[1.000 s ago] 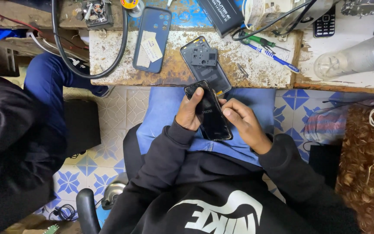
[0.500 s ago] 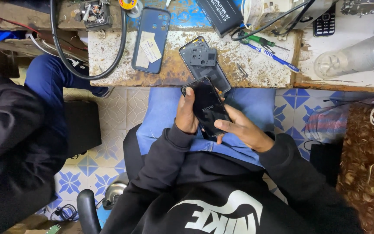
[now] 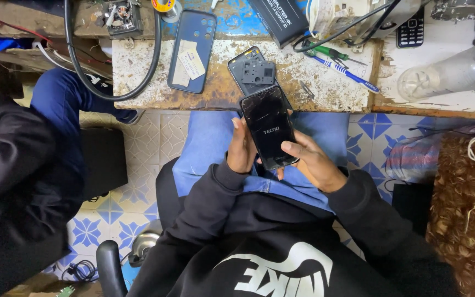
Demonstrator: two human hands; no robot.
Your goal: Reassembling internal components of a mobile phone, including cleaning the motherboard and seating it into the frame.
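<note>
- Black smartphone (image 3: pixel 269 127) with a cracked screen sits above my lap, screen up.
- My left hand (image 3: pixel 242 149) clamps its nine o'clock edge.
- My right hand (image 3: pixel 310 160) grips its five o'clock corner.
- Phone back frame (image 3: pixel 254 74) lies at twelve o'clock on the workbench (image 3: pixel 325 88).

A: Screens?
B: One: phone screen (image 3: pixel 269 132), black, cracked, lit with small white lettering, held in both hands above the lap.

A: Packages, labels?
B: Black box (image 3: pixel 280 19), white print, desk's far edge. Pale paper labels (image 3: pixel 189 66) on blue phone case (image 3: pixel 192 50).
</note>
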